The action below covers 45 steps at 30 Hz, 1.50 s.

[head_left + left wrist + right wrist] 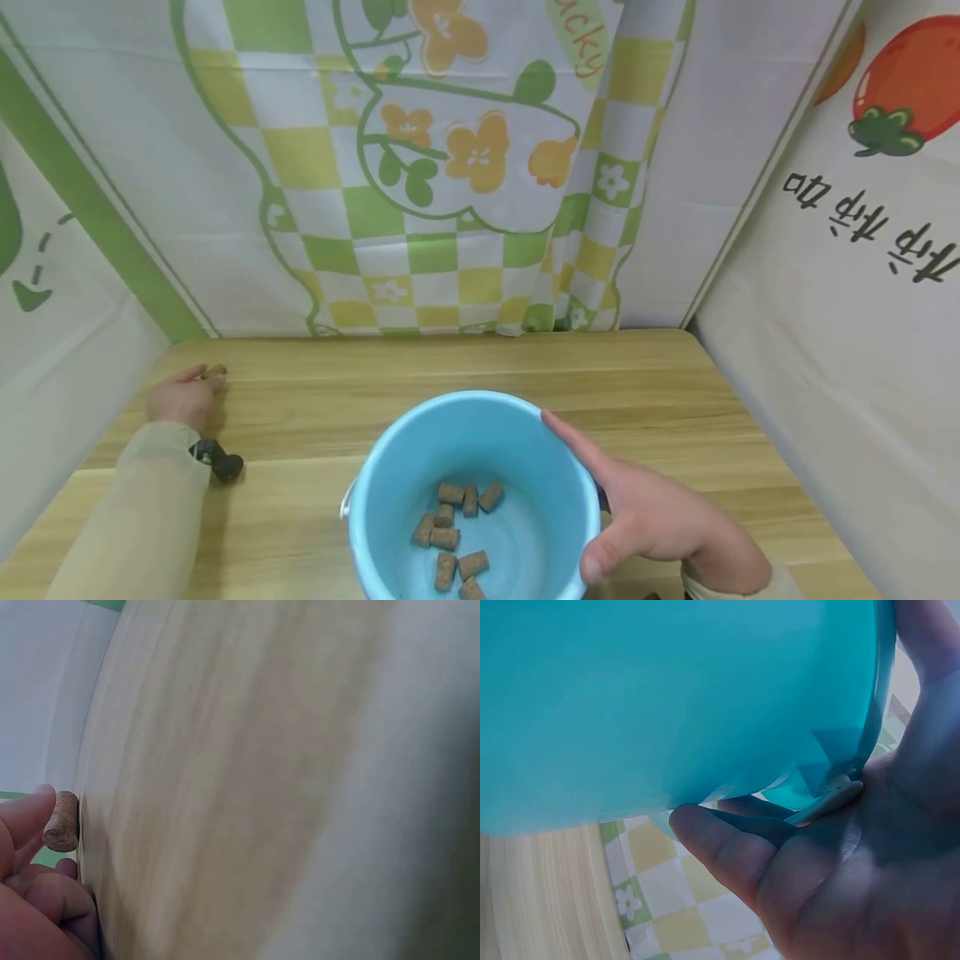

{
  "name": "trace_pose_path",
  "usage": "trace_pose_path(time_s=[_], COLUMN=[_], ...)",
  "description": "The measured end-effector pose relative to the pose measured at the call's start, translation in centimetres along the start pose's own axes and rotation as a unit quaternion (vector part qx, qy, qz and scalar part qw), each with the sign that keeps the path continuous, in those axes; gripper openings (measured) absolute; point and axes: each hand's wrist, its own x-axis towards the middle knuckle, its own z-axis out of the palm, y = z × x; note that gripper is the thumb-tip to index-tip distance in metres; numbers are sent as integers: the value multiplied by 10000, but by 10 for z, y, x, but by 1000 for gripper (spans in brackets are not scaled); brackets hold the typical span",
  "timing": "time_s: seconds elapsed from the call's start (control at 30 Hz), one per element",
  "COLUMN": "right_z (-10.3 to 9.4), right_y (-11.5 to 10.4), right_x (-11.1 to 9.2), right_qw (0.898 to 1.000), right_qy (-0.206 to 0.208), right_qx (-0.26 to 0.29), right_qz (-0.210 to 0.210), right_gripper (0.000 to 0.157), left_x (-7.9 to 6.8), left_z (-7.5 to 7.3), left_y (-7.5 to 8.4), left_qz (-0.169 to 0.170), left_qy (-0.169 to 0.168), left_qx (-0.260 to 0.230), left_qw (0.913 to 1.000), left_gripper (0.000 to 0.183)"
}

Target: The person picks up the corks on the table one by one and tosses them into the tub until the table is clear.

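Note:
At the far left of the table, my left hand (183,402) has its thumb and a finger at a cork (215,370), which they appear to pinch. In the left wrist view this cork (63,822) stands close against the tabletop, by the fingertips, with the other fingers curled below. A light blue bucket (476,402) stands at the front middle, several brown corks (445,538) lying on its bottom. My right hand (648,510) holds the bucket's right side, thumb and index finger at the rim. In the right wrist view other fingers (727,847) lie along the outer wall (667,712).
The bucket's handle joint (347,500) juts out on its left. A wooden tabletop (300,400) lies beneath everything. Printed cloth (450,250) hangs along the back edge, and white cloth walls (810,333) close off both sides.

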Motion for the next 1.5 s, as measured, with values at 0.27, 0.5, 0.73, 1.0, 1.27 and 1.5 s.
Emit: trace_pose_path(time_s=[0.27,0.5,0.73,1.0,1.27,1.5], right_z=[0,0,1,1,1,1], right_y=[2,2,1,2,1,1], right_x=[1,0,-2,-2,-2,-1], right_qw=[9999,9998,9998,9992,9994,9995], right_qy=[-38,-6,93,103,102,64], right_qx=[80,216,112,264,206,230], right_qz=[-74,10,151,274,274,213], right_gripper=[123,124,123,123,123,122], left_x=[6,0,0,-4,-11,-21], left_z=[-2,2,6,1,1,8], left_y=[0,4,4,1,0,3], left_qz=[9,-37,-17,491,675,881], left_qy=[42,168,176,-190,-489,-1199], left_qx=[144,276,338,974,1225,1363], left_qw=[9999,9995,9993,9938,9890,9794], left_gripper=[65,58,56,56,59,58])
